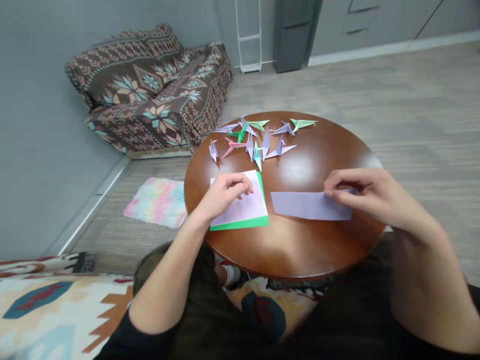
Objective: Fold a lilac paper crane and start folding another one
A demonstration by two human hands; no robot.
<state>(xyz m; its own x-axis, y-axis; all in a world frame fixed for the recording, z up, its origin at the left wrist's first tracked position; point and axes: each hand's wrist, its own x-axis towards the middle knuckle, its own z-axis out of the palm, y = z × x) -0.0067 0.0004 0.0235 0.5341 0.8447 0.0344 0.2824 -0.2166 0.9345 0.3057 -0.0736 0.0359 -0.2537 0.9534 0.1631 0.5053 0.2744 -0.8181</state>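
A round brown wooden table (pixel 285 250) is in front of me. My left hand (pixel 225 192) rests with curled fingers on a stack of square paper sheets (pixel 243 207), pale pink on top and green at the bottom. My right hand (pixel 365 192) pinches the right end of a folded lilac paper strip (pixel 309 206) that lies flat on the table. At the far side of the table lie several folded paper cranes (pixel 258 137) in lilac, green, pink and teal.
A sofa under a patterned brown throw (pixel 153 87) stands at the back left against a grey wall. A small pastel rug (pixel 157 201) lies on the wood floor left of the table. A patterned cloth (pixel 45 305) is at the lower left. Grey cabinets (pixel 292 35) line the back.
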